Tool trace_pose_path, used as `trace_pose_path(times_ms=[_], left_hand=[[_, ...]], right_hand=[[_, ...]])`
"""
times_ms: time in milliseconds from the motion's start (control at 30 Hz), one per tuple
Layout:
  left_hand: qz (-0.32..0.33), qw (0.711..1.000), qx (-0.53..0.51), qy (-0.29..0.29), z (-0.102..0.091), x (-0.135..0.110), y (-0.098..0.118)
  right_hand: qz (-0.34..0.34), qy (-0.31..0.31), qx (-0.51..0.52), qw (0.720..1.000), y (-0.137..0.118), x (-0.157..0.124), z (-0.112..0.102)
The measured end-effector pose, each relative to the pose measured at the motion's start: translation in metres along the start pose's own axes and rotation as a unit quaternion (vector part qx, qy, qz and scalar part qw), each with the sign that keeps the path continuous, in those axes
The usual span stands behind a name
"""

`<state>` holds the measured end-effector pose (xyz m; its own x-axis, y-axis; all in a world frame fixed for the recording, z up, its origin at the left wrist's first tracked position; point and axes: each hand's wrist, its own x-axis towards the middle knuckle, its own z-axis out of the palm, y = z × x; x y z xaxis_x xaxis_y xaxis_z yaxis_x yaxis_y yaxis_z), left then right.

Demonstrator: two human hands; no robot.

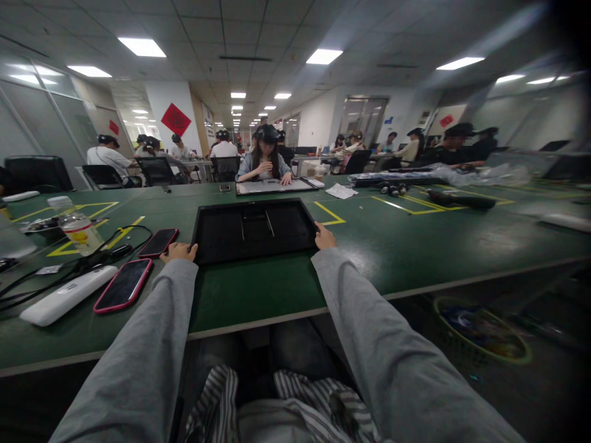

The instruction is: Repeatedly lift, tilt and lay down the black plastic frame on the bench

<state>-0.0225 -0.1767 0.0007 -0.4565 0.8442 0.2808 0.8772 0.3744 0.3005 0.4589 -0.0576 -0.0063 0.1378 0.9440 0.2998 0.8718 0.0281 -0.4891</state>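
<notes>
A black, shallow rectangular panel [217,237] with a raised rim lies on the green table in front of me. Two thin light strips run across its middle, around a dark rectangular recess. My left hand [181,251] is closed on the panel's left edge near its front corner. On the opposite side, my right hand [325,236] grips the right edge, its fingers partly hidden by the rim. Just left of my left hand lies a phone in a red case [158,243], and nearer me a second phone with a pink rim [124,284].
Left of the phones are a white elongated device [69,295], black cables and a clear bottle [76,224]. Across the table a person [265,163] sits at another flat panel [272,186]. Plastic wrapping [484,175] lies far right; a basket [482,329] stands below the table.
</notes>
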Motion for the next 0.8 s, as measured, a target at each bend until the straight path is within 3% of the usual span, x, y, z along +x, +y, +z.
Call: trace_pose_path(times_ms=[267, 433, 600, 700, 800], left_hand=[[-0.033, 0.995, 0.023, -0.088, -0.002, 0.010, -0.004], [-0.066, 0.992, 0.039, -0.103, -0.006, 0.010, -0.003], [-0.022, 0.992, 0.021, -0.125, -0.010, 0.011, -0.001], [-0.023, 0.984, -0.032, -0.171, -0.010, 0.009, 0.015], [-0.016, 0.970, -0.089, -0.226, -0.001, 0.006, 0.053]], right_hand=[[-0.002, -0.011, -0.005, 1.000, 0.002, 0.002, 0.002], [-0.004, -0.010, -0.012, 1.000, 0.001, 0.001, 0.000], [-0.012, 0.091, -0.017, 0.996, -0.006, -0.002, -0.003], [-0.024, 0.165, -0.019, 0.986, -0.017, -0.007, -0.004], [-0.049, 0.197, -0.032, 0.979, -0.029, -0.011, -0.002]])
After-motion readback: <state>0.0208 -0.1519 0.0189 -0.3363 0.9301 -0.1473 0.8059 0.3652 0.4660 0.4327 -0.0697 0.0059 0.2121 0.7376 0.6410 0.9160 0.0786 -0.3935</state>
